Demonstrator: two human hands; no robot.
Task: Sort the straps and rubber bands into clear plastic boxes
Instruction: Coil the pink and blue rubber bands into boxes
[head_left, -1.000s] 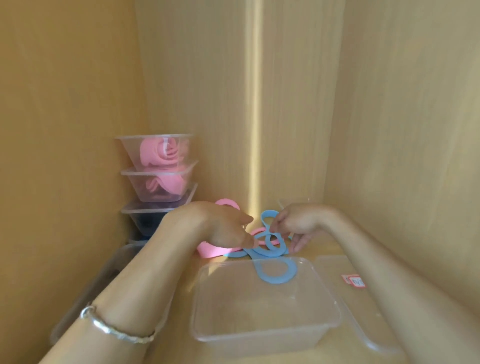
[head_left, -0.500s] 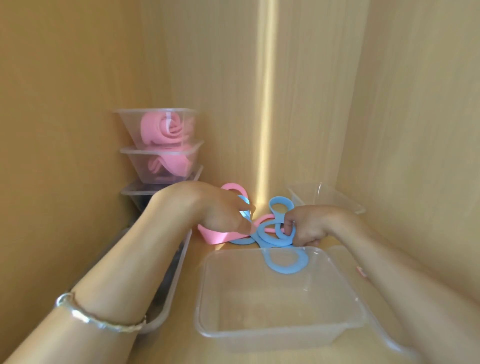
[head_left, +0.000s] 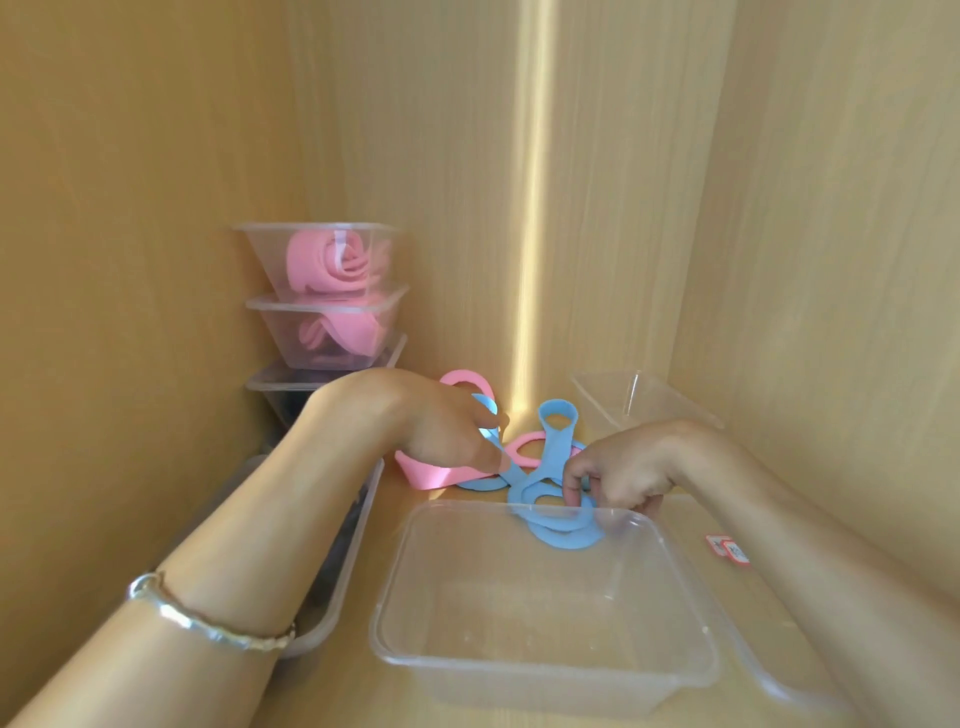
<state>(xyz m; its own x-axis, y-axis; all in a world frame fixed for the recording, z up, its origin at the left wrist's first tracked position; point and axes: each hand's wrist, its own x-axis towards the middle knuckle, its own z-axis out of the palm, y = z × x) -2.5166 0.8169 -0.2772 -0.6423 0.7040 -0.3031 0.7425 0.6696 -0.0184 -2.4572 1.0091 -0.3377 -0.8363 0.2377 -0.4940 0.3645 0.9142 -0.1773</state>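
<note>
Since a second ago our right hand (head_left: 634, 467) has drawn back toward the near clear box (head_left: 519, 670), and its fingers, then half stretched over the pile, are now curled down and hooked into the blue straps (head_left: 554, 452). Our left hand (head_left: 431, 426) has barely shifted; thumb and fingertips pinch one blue strap that runs up past the knuckles. A second empty box (head_left: 644, 400) at the back right has come into view as our head turned.

We see the blue straps tangled in loops just behind the near box, with one loop (head_left: 566, 540) draped over its far rim and hanging inside. A pink strap (head_left: 436, 475) lies under and beside our left hand, touching the blue ones.

Everything sits on a pale wooden shelf floor (head_left: 389, 504), shut in by wooden walls on the left, back and right. A bright stripe of light (head_left: 530, 234) runs down the back corner. Against the left wall stands a stack of three clear boxes (head_left: 317, 227); the upper two hold rolled pink straps (head_left: 332, 260), and the lowest holds something dark we cannot make out. A clear lid (head_left: 769, 670) lies to the right of the near box, under our right forearm, near two small red-and-white labels (head_left: 727, 550). Another clear tray (head_left: 343, 571) lies beneath our left forearm, which wears a silver bangle (head_left: 208, 621).
</note>
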